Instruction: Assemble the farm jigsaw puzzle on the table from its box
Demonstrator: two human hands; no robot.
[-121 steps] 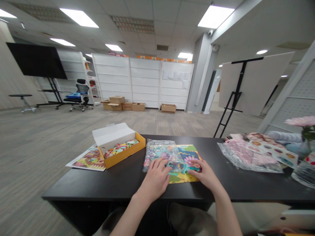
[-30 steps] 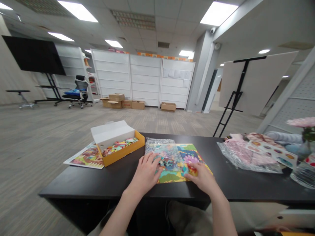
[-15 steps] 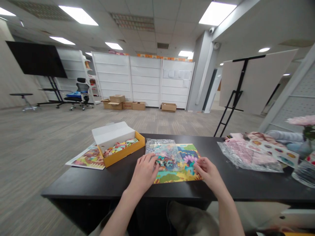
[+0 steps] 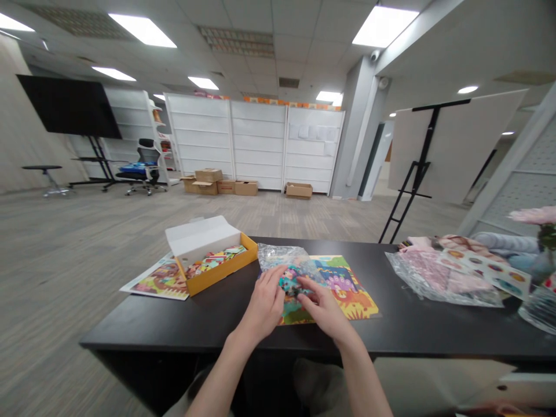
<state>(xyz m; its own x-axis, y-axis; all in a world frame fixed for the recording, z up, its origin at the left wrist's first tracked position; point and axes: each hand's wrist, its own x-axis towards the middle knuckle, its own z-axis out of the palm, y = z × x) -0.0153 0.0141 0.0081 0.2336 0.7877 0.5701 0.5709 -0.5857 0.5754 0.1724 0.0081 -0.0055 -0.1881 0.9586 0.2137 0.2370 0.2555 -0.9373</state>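
A heap of small puzzle pieces (image 4: 290, 282), mostly teal and pink, lies on the colourful puzzle board (image 4: 360, 304) in front of me. My left hand (image 4: 266, 298) rests at the heap's left side, fingers stretched out and thumb apart. From the right, my right hand (image 4: 325, 308) reaches over the board, its thumb and fingers apart at the heap's edge. Whether a piece sits between those fingertips is too small to make out. Behind the heap, a clear plastic bag (image 4: 280, 252) lies crumpled, partly over the board.
At the left stands an open yellow box (image 4: 223, 271) of puzzle pieces, beside a printed picture sheet (image 4: 158, 282). Plastic-wrapped pink fabric (image 4: 438, 281) and a sticker sheet (image 4: 486, 271) lie on the right of the black table (image 4: 182, 324).
My right hand has moved left from the board's right side to the puzzle heap, uncovering the board's right part. My left hand has shifted slightly right, closer to the pieces.
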